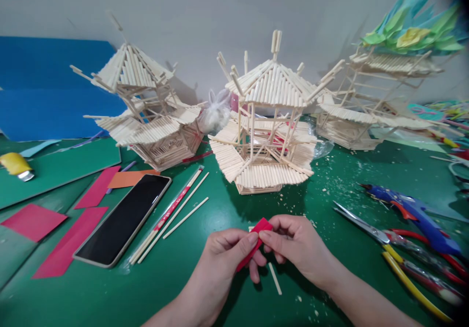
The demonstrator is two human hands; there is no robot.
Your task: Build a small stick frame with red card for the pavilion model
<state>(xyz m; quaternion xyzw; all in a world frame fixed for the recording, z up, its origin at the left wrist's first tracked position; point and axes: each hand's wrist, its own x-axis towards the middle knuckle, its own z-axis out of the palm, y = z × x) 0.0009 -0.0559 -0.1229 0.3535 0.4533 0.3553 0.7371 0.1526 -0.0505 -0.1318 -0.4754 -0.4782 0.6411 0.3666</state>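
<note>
Between my two hands is a small piece of red paper [264, 225], pinched from both sides. My left hand [232, 258] presses its thumb on the paper's left part, fingers curled behind it. The thumb and fingertips of my right hand [293, 241] grip the upper right corner. Under the hands a short wooden stick [274, 279] lies on the green table. Just beyond them stands a pavilion model [274, 85] built of wooden sticks, with a peaked upper roof and a wider lower roof.
Scissors [366, 227], a blue glue gun [414, 209] and yellow-and-red-handled pliers [410, 283] lie right. Left are a phone [126, 219], chopsticks [183, 219], red paper pieces [73, 241] and a yellow cutter [15, 163]. Two more stick pavilions [146, 126] [351, 117] stand behind.
</note>
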